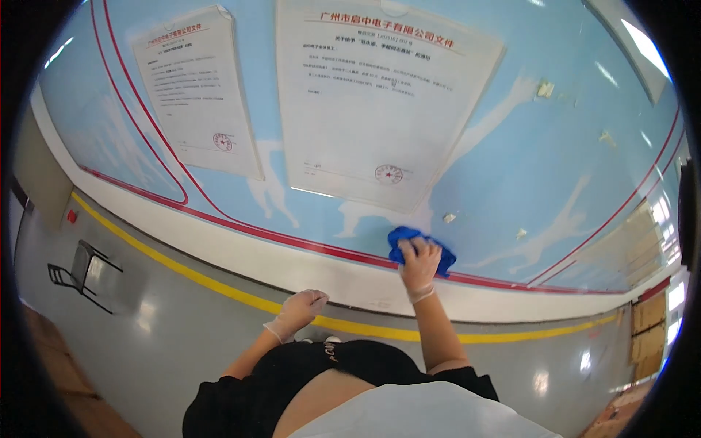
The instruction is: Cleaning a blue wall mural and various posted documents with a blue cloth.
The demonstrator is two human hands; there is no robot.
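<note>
A crumpled blue cloth (442, 257) is pressed to the light blue wall board (328, 212) just above its lower red stripe. My right hand (420, 269), in a thin clear glove, grips that cloth with the fingers bent over it. In front of my body, away from the board, my left hand (298, 310) wears a similar glove and is closed with the fingers curled; whether anything is inside cannot be seen. Right above the cloth, a small pale scrap (449, 217) sticks to the board, with another scrap (521, 233) to its right.
Two paper notices hang on the board, a large one (365, 131) and a smaller one (193, 95) on its left. More residue (545, 90) clings at upper right. A dark chair (82, 270) stands left on the grey floor, near a yellow line (182, 269). Boxes (648, 321) are far right.
</note>
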